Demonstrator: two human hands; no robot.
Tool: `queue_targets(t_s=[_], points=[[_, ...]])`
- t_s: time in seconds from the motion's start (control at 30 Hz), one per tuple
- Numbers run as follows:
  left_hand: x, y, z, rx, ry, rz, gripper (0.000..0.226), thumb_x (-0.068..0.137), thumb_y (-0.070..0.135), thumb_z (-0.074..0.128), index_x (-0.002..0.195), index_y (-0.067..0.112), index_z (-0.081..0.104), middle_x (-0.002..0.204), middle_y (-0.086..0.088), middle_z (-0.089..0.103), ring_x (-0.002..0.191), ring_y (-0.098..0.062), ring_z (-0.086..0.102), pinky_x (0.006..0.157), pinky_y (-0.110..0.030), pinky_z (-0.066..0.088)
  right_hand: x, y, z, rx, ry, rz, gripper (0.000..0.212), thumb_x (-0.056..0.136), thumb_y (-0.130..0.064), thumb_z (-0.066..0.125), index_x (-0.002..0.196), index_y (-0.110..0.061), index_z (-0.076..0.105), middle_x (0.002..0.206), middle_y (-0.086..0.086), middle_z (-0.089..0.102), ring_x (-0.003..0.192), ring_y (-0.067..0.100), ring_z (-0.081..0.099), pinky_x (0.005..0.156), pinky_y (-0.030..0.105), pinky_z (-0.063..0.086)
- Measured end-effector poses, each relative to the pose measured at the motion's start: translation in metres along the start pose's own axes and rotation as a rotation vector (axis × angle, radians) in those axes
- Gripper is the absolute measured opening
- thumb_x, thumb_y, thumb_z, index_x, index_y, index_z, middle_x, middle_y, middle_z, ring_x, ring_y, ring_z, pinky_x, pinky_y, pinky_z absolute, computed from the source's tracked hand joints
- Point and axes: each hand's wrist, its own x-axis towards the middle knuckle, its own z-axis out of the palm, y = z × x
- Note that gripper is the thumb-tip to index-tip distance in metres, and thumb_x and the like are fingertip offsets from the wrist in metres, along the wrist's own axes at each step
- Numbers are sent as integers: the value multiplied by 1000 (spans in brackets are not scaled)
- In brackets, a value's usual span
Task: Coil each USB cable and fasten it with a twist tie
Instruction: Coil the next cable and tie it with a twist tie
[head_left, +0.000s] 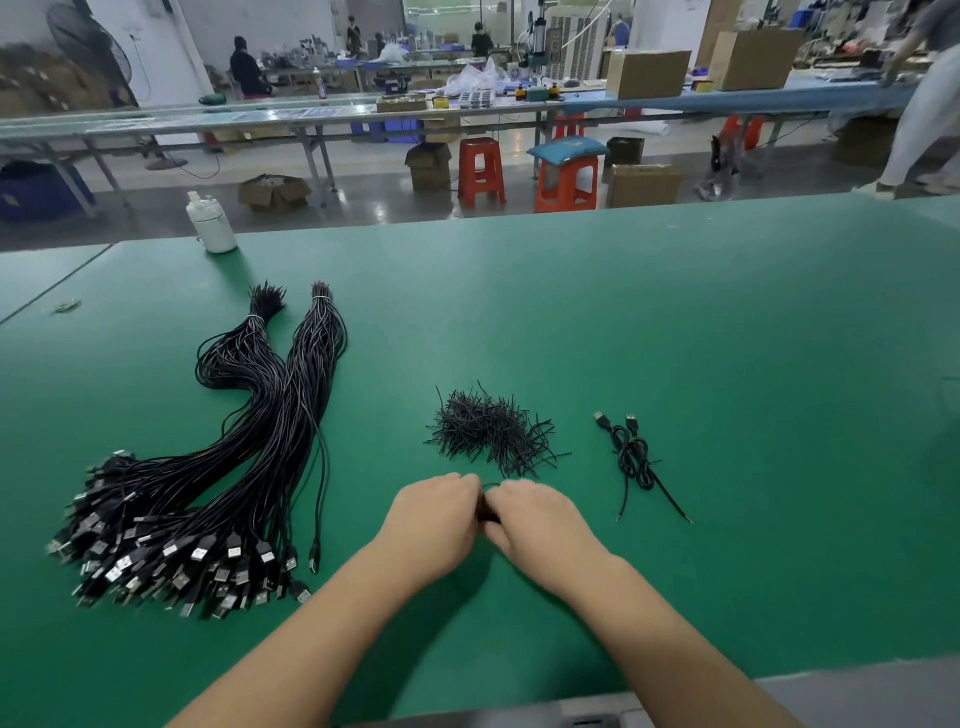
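Both hands, left hand (434, 512) and right hand (535, 514), meet over the green bench (675, 338); their fingers pinch a black cable (490, 514), mostly hidden between them.

Green-topped counter (675, 322); two tied bundles of black USB cables (218, 467) lie at left, plugs toward the near edge; pile of black twist ties (491, 434) near centre; two coiled cables (631, 457) just right of the pile; white jug (212, 224) at far left edge.
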Motion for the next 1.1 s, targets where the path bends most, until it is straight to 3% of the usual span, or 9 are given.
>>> queue_targets(t_s=[0.1, 0.17, 0.27, 0.37, 0.53, 0.8, 0.93, 1.0, 1.1], points=[[1, -8, -4, -94, -3, -81, 9, 94, 27, 49, 92, 20, 54, 96, -3, 66, 93, -28, 63, 70, -35, 45, -1, 3, -7, -122, 266, -70, 39, 80, -34, 77, 112, -15, 66, 128, 9, 59, 129, 31, 49, 108, 47, 40], [4, -19, -9, -234, 15, -186, 9, 90, 23, 54, 90, 22, 63, 92, 0, 70, 90, -24, 64, 76, -33, 51, -3, 0, -8, -98, 416, -95, 41, 75, -19, 77, 114, -16, 65, 136, 12, 55, 134, 36, 45, 113, 51, 35], [4, -31, -17, -605, 18, -338, 10, 89, 15, 61, 82, 16, 66, 80, -2, 73, 74, -19, 68, 62, -28, 52, -6, -4, -8, 15, 467, -159, 52, 69, -4, 75, 118, -19, 63, 122, 6, 58, 109, 27, 56, 95, 41, 49], [-1, -33, -25, -1060, -66, -387, 9, 92, 7, 63, 84, 9, 66, 73, -8, 74, 72, -16, 71, 46, -24, 46, -10, -4, -8, 91, 344, -121, 61, 78, -1, 69, 133, -23, 54, 121, 1, 55, 85, 23, 61, 69, 38, 55], [-6, -28, -30, -1417, -230, -379, 10, 92, 4, 63, 84, 9, 66, 70, -3, 69, 72, -15, 70, 44, -20, 42, -11, -4, -13, 90, 402, -123, 54, 80, -8, 73, 130, -23, 57, 113, 0, 59, 80, 20, 63, 62, 34, 55], [-9, -23, -22, -1396, -150, -298, 12, 92, -4, 60, 83, 4, 61, 58, -5, 58, 48, -10, 49, 49, -21, 37, -13, -2, -10, 214, 443, -63, 30, 78, -31, 82, 105, -19, 73, 100, -1, 61, 72, 15, 60, 55, 31, 55], [-10, -21, -20, -1351, -87, -188, 15, 92, -6, 57, 84, 6, 60, 61, -3, 55, 52, -12, 39, 51, -24, 29, -9, -3, -4, 409, 408, 13, 18, 90, -30, 70, 100, -15, 73, 112, -5, 66, 88, 15, 65, 77, 32, 55], [-10, -21, -19, -1302, -63, -144, 17, 93, -3, 58, 82, 9, 59, 61, 1, 50, 55, -13, 36, 52, -27, 27, -9, -5, -3, 523, 365, 38, 19, 94, -32, 65, 100, -15, 71, 101, -6, 68, 90, 14, 63, 80, 33, 51], [-10, -20, -17, -1175, 12, -108, 16, 94, 3, 60, 83, 14, 61, 64, 10, 54, 59, -9, 41, 56, -24, 34, -8, -8, -5, 720, 287, 158, 18, 97, -29, 61, 83, -19, 67, 74, -7, 62, 70, 14, 62, 65, 29, 50]])
